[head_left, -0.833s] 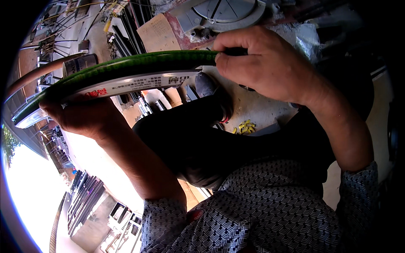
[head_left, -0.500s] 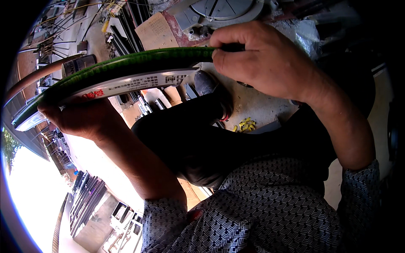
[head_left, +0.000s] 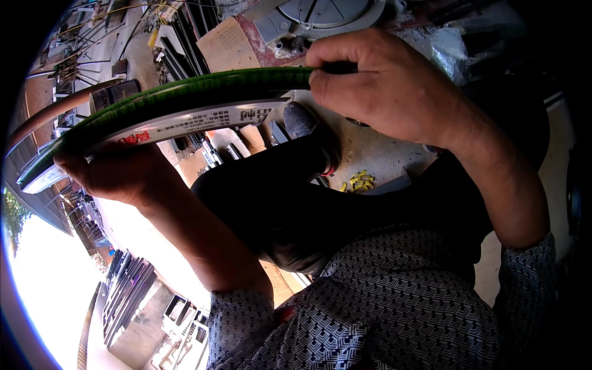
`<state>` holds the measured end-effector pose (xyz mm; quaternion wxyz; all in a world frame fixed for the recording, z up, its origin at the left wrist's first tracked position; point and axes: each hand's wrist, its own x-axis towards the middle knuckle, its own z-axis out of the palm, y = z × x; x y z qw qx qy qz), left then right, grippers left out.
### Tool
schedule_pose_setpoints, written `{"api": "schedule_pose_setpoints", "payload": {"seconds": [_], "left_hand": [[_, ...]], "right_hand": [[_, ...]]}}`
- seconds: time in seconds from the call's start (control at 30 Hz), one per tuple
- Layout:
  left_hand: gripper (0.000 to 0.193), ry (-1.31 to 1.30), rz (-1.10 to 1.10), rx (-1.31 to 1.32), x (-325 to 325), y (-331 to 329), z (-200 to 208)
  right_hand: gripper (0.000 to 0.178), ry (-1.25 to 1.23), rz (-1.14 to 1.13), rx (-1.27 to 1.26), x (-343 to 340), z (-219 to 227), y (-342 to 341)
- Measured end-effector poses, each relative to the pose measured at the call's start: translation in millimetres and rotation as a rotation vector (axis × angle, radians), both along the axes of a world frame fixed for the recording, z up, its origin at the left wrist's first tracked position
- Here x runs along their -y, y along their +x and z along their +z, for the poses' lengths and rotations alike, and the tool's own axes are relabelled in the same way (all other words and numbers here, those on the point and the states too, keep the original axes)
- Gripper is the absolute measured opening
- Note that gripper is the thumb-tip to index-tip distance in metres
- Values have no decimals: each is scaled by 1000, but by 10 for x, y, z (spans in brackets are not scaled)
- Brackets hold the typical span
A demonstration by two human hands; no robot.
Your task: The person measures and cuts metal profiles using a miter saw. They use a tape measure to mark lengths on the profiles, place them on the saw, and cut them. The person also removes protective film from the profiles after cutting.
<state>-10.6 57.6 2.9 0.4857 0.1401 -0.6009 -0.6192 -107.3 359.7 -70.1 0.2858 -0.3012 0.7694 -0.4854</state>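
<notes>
A long profile bar [head_left: 203,87], green and dark on top, crosses from the left edge to my right hand; the wide lens makes it look bent. Along its lower side runs a white printed face [head_left: 197,120] with black and red marks. My left hand [head_left: 120,174] is closed on the bar's underside near its left part, in shadow, with the fingers partly hidden. At the right end, my right hand [head_left: 382,92] pinches the bar between thumb and forefinger. The very tip lies hidden in that grip.
Ahead stands a machine with a round grey table [head_left: 320,13], beside a brown cardboard sheet [head_left: 228,46]. Several dark bars [head_left: 185,46] lie at the far left, and more are stacked [head_left: 126,296] at the lower left. Yellow scraps [head_left: 359,182] lie on the floor near my shoe [head_left: 301,120].
</notes>
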Motion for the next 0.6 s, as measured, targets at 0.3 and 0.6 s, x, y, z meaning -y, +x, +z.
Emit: {"api": "schedule_pose_setpoints", "payload": {"seconds": [0.3, 0.6], "left_hand": [[30, -18, 15, 20, -38, -4, 2], [31, 1, -59, 22, -49, 28, 2]], "right_hand": [[29, 11, 10, 16, 0, 47, -3], [27, -1, -9, 4, 1, 31, 12]]}}
